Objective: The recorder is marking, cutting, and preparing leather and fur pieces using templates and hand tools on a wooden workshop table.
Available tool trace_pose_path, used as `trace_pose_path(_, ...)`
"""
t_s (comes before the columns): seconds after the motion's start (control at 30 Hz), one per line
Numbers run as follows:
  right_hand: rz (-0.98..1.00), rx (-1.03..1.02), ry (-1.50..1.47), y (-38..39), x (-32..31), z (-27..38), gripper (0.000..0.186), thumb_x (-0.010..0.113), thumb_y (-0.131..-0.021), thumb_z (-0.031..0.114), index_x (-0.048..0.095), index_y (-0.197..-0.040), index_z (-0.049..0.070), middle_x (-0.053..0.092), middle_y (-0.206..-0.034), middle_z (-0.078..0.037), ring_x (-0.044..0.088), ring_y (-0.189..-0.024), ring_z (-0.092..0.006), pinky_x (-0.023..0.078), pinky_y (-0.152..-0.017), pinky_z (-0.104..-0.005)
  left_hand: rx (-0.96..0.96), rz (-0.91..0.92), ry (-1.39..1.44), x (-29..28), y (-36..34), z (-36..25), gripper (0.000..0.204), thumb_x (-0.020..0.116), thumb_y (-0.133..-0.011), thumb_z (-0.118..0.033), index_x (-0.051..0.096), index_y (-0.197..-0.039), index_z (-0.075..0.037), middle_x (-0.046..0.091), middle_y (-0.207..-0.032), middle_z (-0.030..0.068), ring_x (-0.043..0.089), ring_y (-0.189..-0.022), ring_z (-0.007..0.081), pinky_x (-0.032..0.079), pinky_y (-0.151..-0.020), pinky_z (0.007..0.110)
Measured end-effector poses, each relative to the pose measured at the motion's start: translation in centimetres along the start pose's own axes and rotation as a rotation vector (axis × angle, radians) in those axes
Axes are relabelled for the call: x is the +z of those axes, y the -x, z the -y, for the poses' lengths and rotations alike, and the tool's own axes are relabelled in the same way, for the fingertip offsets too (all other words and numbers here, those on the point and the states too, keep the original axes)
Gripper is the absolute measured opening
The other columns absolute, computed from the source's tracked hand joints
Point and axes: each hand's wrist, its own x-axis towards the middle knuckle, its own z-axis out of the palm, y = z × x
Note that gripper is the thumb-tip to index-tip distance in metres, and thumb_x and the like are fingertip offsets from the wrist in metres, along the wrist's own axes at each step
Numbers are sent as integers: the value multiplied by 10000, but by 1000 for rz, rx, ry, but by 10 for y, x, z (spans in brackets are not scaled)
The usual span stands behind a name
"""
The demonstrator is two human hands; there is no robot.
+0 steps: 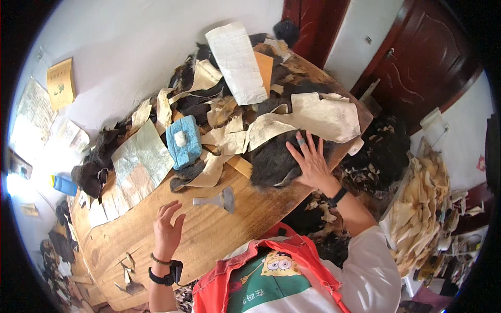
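Note:
My right hand (313, 164) rests with spread fingers on a dark grey fur piece (271, 159) at the table's right edge, beside long cream leather strips (321, 115). My left hand (168, 224) is over the bare wood of the table (120, 250), fingers loosely bent and apart, holding nothing. Near it lies a metal blade tool (222, 200) with a short handle. Behind it are a blue textured block (182, 141) with a small white piece on it, crumpled paper sheets (135, 161) and a wooden ruler-like strip (237, 166).
Fur and hide scraps (96, 161) pile along the back with a white paper (235, 62). A blue container (65, 184) sits at the left end. To the right are dark fur heaps (381, 146), stacked tan hides (415, 214) and a red door (422, 62).

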Motion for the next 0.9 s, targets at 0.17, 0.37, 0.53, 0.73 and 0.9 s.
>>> trace_pose_path(0.17, 293, 160, -2, -37, 35, -39, 719, 608, -740, -37, 492, -1421, 158, 446, -1404, -237, 419, -1327, -450, 373, -1062, -596, -148, -116, 19, -4, 42, 20, 246, 697, -839, -35, 684, -1084, -18, 667, -1182, 153, 611, -1100, 342, 483, -939, 406)
trace_pose_path(0.37, 252, 193, -18, -54, 59, -134, 698, 566, -736, 9, 501, -1422, 121, 604, -1283, -249, 551, -1211, -399, 418, -1030, -507, -237, -140, 74, -1, 74, 27, 230, 683, -848, -14, 682, -1078, -15, 669, -1165, 151, 608, -1109, 320, 469, -952, 394)
trace_pose_path(0.53, 283, 253, 67, -73, 53, -148, 680, 544, -751, 3, 495, -1424, 87, 623, -1253, -243, 570, -1189, -396, 425, -1020, -506, -311, -156, 147, 3, 101, 41, 237, 679, -850, 1, 664, -1087, -7, 655, -1196, 143, 605, -1125, 320, 465, -977, 397)
trace_pose_path(0.73, 176, 181, 344, -65, 3, -52, 513, 643, -858, 111, 530, -1350, 24, 554, -1298, -217, 505, -1238, -383, 408, -1036, -473, -355, -351, -171, -4, 136, 92, 646, 673, -890, -82, 413, -1481, -109, 279, -1589, 185, 326, -1427, 415, 372, -1111, 432)
trace_pose_path(0.9, 100, -137, -52, -61, -13, 88, 437, 704, -837, 153, 579, -1226, -4, 583, -1094, -176, 539, -1103, -342, 417, -959, -450, -910, -173, -598, -41, 223, 179, 702, 540, -975, -418, 266, -1551, -124, 167, -1608, 247, 237, -1463, 426, 303, -1121, 585)
